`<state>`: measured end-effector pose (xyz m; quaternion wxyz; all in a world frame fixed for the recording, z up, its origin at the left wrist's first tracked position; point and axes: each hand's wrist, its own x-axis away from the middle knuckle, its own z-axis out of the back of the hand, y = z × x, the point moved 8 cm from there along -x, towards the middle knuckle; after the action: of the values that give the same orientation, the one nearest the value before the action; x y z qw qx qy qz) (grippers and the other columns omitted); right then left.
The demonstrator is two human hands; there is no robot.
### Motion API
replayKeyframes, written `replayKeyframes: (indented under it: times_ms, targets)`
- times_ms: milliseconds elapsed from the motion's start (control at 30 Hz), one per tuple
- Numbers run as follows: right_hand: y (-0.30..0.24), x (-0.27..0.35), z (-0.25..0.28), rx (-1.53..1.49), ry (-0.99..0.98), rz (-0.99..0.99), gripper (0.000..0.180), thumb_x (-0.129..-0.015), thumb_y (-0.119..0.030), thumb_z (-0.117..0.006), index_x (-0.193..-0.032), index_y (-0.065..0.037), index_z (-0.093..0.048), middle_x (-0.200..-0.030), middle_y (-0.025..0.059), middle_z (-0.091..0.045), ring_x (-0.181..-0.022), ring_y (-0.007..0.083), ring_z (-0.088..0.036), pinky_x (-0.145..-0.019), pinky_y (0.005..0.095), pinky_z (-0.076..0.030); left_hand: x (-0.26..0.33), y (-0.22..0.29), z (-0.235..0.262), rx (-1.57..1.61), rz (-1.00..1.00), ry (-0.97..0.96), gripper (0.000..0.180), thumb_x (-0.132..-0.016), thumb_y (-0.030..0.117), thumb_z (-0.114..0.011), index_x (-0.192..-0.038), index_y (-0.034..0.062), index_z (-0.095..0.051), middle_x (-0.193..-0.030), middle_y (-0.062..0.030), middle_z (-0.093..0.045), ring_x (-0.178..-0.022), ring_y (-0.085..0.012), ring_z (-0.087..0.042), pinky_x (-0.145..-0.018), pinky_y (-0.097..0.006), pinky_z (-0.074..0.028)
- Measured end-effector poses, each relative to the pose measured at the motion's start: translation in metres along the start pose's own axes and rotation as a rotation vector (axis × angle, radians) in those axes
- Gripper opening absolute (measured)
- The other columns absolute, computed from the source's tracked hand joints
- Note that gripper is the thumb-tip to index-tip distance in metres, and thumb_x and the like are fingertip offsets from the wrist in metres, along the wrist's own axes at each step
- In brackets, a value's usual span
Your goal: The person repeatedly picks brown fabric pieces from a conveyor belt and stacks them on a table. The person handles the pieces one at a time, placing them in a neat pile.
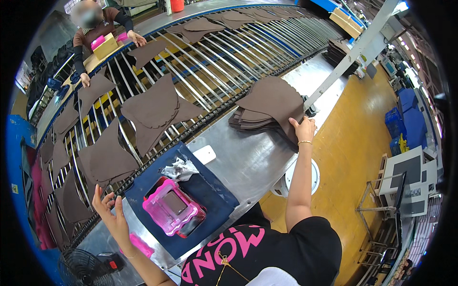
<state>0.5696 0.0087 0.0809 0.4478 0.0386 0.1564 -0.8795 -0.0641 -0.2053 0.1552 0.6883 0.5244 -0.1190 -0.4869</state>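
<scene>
A stack of dark brown flat cut pieces (257, 117) lies on the metal table, with curved and scalloped edges. My right hand (304, 129) is at its right edge, thumb on the top brown cut piece (274, 97) and fingers around the rim, gripping it. My left hand (110, 209) is raised near the conveyor's edge, fingers spread and holding nothing. Closest to it are more brown cut pieces (107, 155) lying on the rollers. Between my arms, a pink open plastic case (171, 206) rests on a dark blue cloth (217, 202) beside a crumpled white rag (180, 169).
A roller conveyor (200, 71) carrying several brown pieces runs along the table's far side. Across it, a co-worker's hand (85, 79) touches a piece. A grey metal post (350, 57) rises beside the stack. A black fan (86, 268) stands lower left; a white bucket (305, 178) is below the table.
</scene>
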Motion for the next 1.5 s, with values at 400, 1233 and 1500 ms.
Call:
replayKeyframes:
  times_ms: [400, 1233, 1500]
  targets:
    - [-0.161, 0.091, 0.136, -0.416, 0.002, 0.689, 0.028, -0.096, -0.018, -0.046, -0.121, -0.007, -0.050, -0.090, 0.0242, -0.065, -0.085, 0.0423, -0.062, -0.074, 0.0436, -0.047, 0.008, 0.035, 0.004, -0.116, -0.081, -0.022, 0.059, -0.080, 0.006, -0.069, -0.134, 0.0065, -0.045, -0.123, -0.0101, -0.046, -0.102, -0.0200, -0.054, -0.087, -0.031, -0.044]
    - [-0.301, 0.338, 0.113, -1.080, -0.718, 1.591, 0.019, -0.072, -0.008, -0.076, -0.087, -0.002, -0.067, -0.071, 0.0097, -0.066, -0.066, 0.0267, -0.063, -0.067, 0.0323, -0.050, 0.070, 0.055, 0.158, 0.076, 0.188, 0.221, 0.017, -0.089, 0.009, -0.063, -0.102, -0.0011, -0.063, -0.083, -0.0022, -0.062, -0.054, -0.0068, -0.060, -0.045, -0.016, -0.041]
    - [-0.260, 0.304, 0.100, -1.016, -0.448, 1.635, 0.015, -0.070, -0.001, -0.074, -0.084, -0.003, -0.069, -0.077, 0.0115, -0.067, -0.071, 0.0288, -0.064, -0.075, 0.0343, -0.049, 0.070, 0.034, 0.105, 0.091, 0.237, -0.003, 0.007, -0.087, 0.001, -0.060, -0.087, -0.0057, -0.058, -0.073, -0.0013, -0.050, -0.057, -0.0066, -0.054, -0.047, -0.019, -0.045]
